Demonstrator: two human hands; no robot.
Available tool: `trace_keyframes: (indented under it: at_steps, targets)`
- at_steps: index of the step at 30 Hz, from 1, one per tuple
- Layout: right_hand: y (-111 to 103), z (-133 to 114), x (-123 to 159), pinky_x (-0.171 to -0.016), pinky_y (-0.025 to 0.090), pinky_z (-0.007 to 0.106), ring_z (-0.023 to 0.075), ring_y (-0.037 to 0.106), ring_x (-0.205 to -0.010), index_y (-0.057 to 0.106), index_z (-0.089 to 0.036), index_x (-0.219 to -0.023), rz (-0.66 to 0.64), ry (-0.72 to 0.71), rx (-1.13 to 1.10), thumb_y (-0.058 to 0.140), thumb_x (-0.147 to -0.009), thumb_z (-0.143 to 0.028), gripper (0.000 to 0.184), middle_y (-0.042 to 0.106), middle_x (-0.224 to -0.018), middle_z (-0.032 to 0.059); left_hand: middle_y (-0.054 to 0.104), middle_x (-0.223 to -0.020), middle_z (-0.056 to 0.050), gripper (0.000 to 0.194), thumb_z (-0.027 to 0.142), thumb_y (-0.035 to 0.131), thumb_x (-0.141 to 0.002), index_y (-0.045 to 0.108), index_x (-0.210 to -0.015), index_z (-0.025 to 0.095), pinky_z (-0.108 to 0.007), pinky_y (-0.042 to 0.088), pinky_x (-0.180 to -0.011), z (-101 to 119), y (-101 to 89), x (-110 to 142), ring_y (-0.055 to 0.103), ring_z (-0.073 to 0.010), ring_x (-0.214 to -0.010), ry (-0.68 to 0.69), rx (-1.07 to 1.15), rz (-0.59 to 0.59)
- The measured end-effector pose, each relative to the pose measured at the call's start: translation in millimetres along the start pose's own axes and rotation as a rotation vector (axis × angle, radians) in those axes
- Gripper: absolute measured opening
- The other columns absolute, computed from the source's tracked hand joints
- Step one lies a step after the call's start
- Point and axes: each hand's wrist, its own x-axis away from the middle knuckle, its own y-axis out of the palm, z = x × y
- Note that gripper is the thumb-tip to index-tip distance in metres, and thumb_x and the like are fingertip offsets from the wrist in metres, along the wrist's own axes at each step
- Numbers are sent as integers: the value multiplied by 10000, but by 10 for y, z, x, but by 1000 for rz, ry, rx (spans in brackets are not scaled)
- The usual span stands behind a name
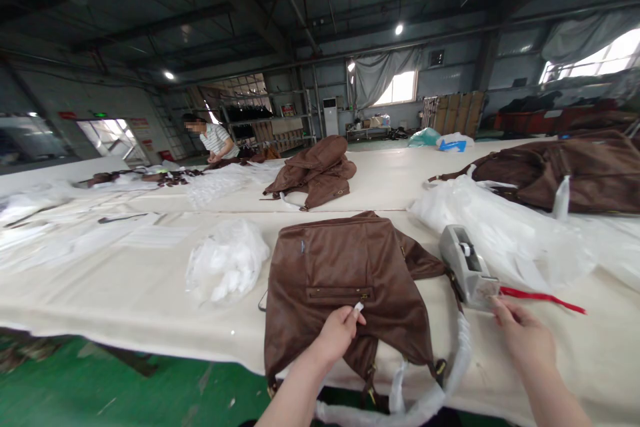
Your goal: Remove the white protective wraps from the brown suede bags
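A brown leather-look bag [340,253] lies on the table in front of me, its zipped pocket facing up. My left hand [340,330] is closed over the bag, pinching a small white wrapper piece [359,307] between thumb and finger just below the zipper pull [365,297]. To the right, my right hand [525,337] has its thumb and fingers pinched at the front edge of a grey tape dispenser [465,267], where the tape end is; the clear tape itself is hard to see. Plastic-wrapped straps [457,353] hang from the bag toward me.
A bundle of clear plastic [227,260] sits left of the bag. More brown bags [315,173] and a large brown bag [580,170] lie farther back. Plastic sheeting [480,227] and a red strip [545,298] are at the right. A person [217,140] works at the far left.
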Motion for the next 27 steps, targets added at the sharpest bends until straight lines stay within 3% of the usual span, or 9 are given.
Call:
trace_keyframes:
  at_steps: [3, 7, 10, 14, 17, 21, 27]
  targets:
    - [-80, -31, 111, -569, 455, 352, 306, 677, -730, 696, -210, -846, 4, 5, 53, 575, -694, -531, 375, 727, -729, 83, 308, -485, 92, 385, 516, 442, -863, 567, -770, 164, -214, 188, -456, -31, 4, -1, 243, -74, -440, 72, -22, 14]
    - [2, -299, 524, -591, 481, 322, 266, 669, -696, 689, -198, -831, -111, -109, -111, 622, -680, -551, 390, 712, -704, 67, 315, -485, 87, 319, 440, 435, -872, 540, -734, 172, -212, 203, -464, -72, 8, -21, 257, -77, -450, 116, -60, 19]
    - [263, -604, 963, -559, 465, 271, 181, 587, -574, 661, -195, -788, -347, -229, -272, 614, -712, -563, 378, 637, -605, 16, 311, -491, 87, 292, 410, 429, -877, 526, -730, 178, -214, 207, -470, -81, 10, -23, 256, -81, -458, 119, -66, 18]
    - [695, -941, 1457, -487, 359, 231, 115, 440, -496, 587, -197, -673, -712, -343, -331, 563, -791, -535, 358, 502, -528, -36, 326, -506, 79, 270, 365, 410, -891, 514, -725, 179, -217, 232, -491, -81, 20, -11, 278, -90, -485, 145, -81, 35]
    - [945, -1070, 1645, -514, 343, 231, 111, 415, -529, 546, -193, -619, -863, -433, -316, 553, -808, -490, 352, 476, -550, -38, 360, -526, 67, 249, 301, 406, -887, 491, -687, 179, -220, 265, -519, -78, 21, -10, 317, -96, -517, 164, -92, 46]
    - [1152, -1087, 1693, -553, 370, 241, 123, 440, -558, 523, -194, -592, -870, -480, -276, 552, -807, -454, 339, 495, -559, -29, 404, -552, 54, 228, 230, 434, -853, 439, -629, 185, -221, 291, -546, -61, 2, -11, 360, -102, -558, 173, -106, 47]
    - [1301, -999, 1648, -585, 408, 263, 159, 519, -592, 586, -199, -632, -822, -454, -195, 545, -802, -413, 276, 600, -607, 5, 420, -553, 48, 206, 217, 427, -841, 452, -638, 190, -225, 305, -561, -41, -8, -8, 381, -113, -571, 170, -104, 31]
